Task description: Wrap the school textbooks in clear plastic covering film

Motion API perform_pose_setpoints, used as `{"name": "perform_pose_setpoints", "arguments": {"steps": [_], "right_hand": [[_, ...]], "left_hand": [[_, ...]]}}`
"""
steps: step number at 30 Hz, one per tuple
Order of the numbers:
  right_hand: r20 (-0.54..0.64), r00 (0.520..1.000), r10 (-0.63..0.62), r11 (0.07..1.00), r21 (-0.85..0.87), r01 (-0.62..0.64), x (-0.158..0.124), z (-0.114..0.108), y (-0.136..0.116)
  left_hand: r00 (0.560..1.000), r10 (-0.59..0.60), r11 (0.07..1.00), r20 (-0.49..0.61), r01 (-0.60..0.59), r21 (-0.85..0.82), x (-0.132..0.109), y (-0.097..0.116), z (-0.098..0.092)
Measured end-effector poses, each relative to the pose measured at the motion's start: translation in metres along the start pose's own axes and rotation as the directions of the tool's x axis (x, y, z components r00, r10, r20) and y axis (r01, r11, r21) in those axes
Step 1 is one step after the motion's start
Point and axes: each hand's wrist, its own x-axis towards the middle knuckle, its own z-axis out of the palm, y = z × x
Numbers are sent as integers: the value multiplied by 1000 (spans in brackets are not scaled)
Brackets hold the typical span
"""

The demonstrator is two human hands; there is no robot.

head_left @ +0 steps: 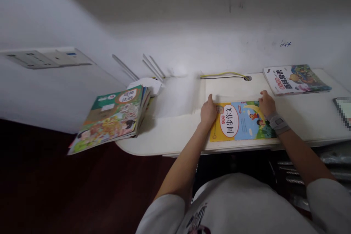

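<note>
A yellow and blue exercise book (238, 121) with a cartoon cover lies flat on the white desk in front of me. Along its far edge runs a faint strip of clear plastic book cover (237, 98). My left hand (208, 112) is closed at the far left corner, thumb pointing up, touching the book's side. At the far right corner my right hand (267, 104), with a grey wristband, pinches the plastic edge. Fingertips on both hands are partly hidden. Left of the book, blurred translucent plastic sheets (177, 95) lie on the desk.
A stack of picture-covered books (112, 117) overhangs the left end of the white desk (164, 137). More books (297, 79) lie at the back right. Yellow and black cables (225, 76) run to a hole by the wall. A dark-edged device (342, 109) sits far right.
</note>
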Motion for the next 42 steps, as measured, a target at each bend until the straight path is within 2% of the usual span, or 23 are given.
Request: {"name": "perform_pose_setpoints", "arguments": {"steps": [4, 8, 10, 12, 16, 19, 23, 28, 32, 36, 40, 42], "right_hand": [[-17, 1000, 5, 999, 38, -4, -1, 0, 2], [-59, 998, 28, 995, 99, -22, -2, 1, 4], [-83, 996, 19, 992, 123, -8, -1, 2, 6], [-101, 995, 21, 983, 183, -2, 0, 3, 8], [-94, 994, 49, 946, 323, -16, 5, 3, 14], [-49, 999, 8, 921, 390, 12, 10, -3, 20], [68, 993, -100, 871, 489, 54, 14, -19, 29], [334, 927, -168, 774, 627, -86, 15, -48, 35], [357, 904, -236, 779, 626, -44, 18, -67, 34], [389, 899, -203, 800, 595, -76, 18, -74, 32], [453, 884, -112, 689, 676, -260, 13, -68, 25], [454, 889, -59, 655, 690, -309, 10, -60, 21]], "left_hand": [[997, -68, 947, -21, 58, -315, -3, 0, -4], [989, -141, 759, -36, 85, -645, -2, 2, -6], [988, -152, 655, 16, 113, -747, -2, 3, -7], [992, -106, 595, 73, 122, -794, -1, 4, -11], [992, 60, 573, 115, 60, -817, 5, 0, -21], [978, 122, 532, 172, 81, -843, 10, -5, -28], [967, 99, 492, 234, 157, -857, 13, -5, -37], [956, 58, 505, 288, 221, -835, 11, 1, -51], [946, 46, 546, 321, 245, -801, 9, 2, -54], [952, 26, 602, 304, 228, -766, 7, -1, -54], [947, 34, 625, 320, 230, -746, 9, -2, -52], [938, 38, 671, 345, 231, -704, 10, -2, -48]]}}
